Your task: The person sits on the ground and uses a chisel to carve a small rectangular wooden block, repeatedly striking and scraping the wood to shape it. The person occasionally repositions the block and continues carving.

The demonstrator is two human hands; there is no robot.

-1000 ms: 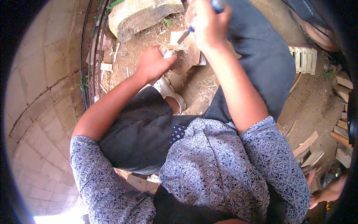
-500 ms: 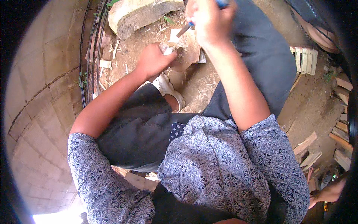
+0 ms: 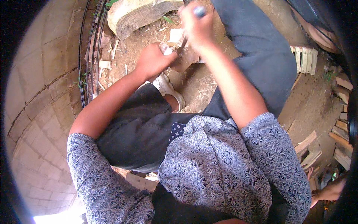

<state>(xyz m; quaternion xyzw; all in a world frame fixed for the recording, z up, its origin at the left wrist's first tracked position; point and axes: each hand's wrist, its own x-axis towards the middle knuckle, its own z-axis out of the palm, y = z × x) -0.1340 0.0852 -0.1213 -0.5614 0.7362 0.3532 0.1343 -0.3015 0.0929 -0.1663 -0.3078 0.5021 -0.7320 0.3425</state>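
Note:
My left hand is closed around a small pale piece of wood, whose end shows above the thumb. My right hand, slightly blurred, grips a blue-handled tool with a narrow dark blade; the round butt of its handle shows above the fist. The blade points down close to the wood piece, and I cannot tell whether it touches. Beneath both hands sits a brown wooden block, partly hidden. A pale flat chip lies at its far side.
A big rough log lies at the far side. Wood scraps and shavings litter the dirt floor near dark cables and a block wall. Stacked slats stand right. Another person's hand shows at lower right.
My right hand has swung left and slightly down with the blue-handled tool, bringing the blade nearer the wood piece. My left hand stays in place.

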